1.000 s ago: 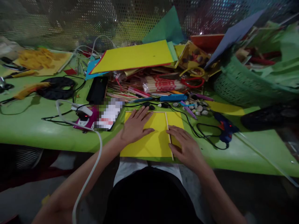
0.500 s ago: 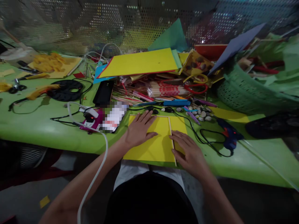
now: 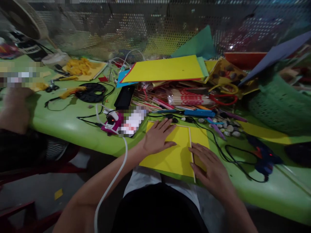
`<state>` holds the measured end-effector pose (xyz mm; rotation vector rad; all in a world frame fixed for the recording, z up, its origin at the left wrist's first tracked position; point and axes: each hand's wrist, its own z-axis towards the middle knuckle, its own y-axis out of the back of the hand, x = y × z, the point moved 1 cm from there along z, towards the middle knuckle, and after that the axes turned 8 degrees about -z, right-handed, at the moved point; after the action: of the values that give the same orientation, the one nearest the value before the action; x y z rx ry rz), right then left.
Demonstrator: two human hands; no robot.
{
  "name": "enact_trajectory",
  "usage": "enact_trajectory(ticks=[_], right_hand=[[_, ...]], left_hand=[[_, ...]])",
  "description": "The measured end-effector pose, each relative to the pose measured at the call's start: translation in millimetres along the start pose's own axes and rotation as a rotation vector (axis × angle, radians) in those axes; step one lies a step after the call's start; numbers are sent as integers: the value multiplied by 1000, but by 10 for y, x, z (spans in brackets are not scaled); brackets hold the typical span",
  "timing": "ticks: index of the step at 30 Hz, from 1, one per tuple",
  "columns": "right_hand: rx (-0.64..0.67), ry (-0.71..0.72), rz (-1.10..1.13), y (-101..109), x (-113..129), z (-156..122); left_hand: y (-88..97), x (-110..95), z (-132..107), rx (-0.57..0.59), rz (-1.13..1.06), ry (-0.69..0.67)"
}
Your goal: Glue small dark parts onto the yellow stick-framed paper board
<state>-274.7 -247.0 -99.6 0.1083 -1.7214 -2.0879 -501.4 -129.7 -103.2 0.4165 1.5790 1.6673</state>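
Note:
A yellow sheet of paper [image 3: 165, 161] lies at the table's front edge. My left hand [image 3: 157, 137] rests flat on it, fingers spread, its fingertips by a thin wooden stick [image 3: 182, 125] along the far edge. A second wooden stick [image 3: 191, 147] runs from the far edge towards me, its near end slightly past the paper. My right hand [image 3: 210, 165] lies to the right of this second stick. Its stretched fingertips and thumb touch the stick's side, without wrapping round it.
A phone [image 3: 134, 121] and a purple power socket [image 3: 113, 123] with a white cable lie left. Right are pebbles [image 3: 229, 126], a glue gun [image 3: 264, 158] and a green basket [image 3: 274, 103]. Sticks, scissors [image 3: 224, 98] and stacked paper [image 3: 162, 69] lie behind. Another person's forearm [image 3: 14, 110] rests far left.
The camera view has turned left, so the scene sits further right and another person's forearm and a fan show. Both my hands keep about the same place on the paper and stick.

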Motion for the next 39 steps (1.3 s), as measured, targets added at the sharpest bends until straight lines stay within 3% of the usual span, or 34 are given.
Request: enact_trajectory(ticks=[11,21,29,33,39], right_hand=[[17,-37,15,16,16,13],[6,-37,34,40,47,38],[4,-60,68,48,39,29],[-67,-95,130,65,14,-1],[-209,-203,256,87,-29,-94]], left_hand=[[103,-35,9,35,-8,-22],[171,-322,98,109,-71,-196],[171,-298,141,81,-74,-205],[259,-160,254,13,-37,-127],[456,289,554,-140,85,186]])
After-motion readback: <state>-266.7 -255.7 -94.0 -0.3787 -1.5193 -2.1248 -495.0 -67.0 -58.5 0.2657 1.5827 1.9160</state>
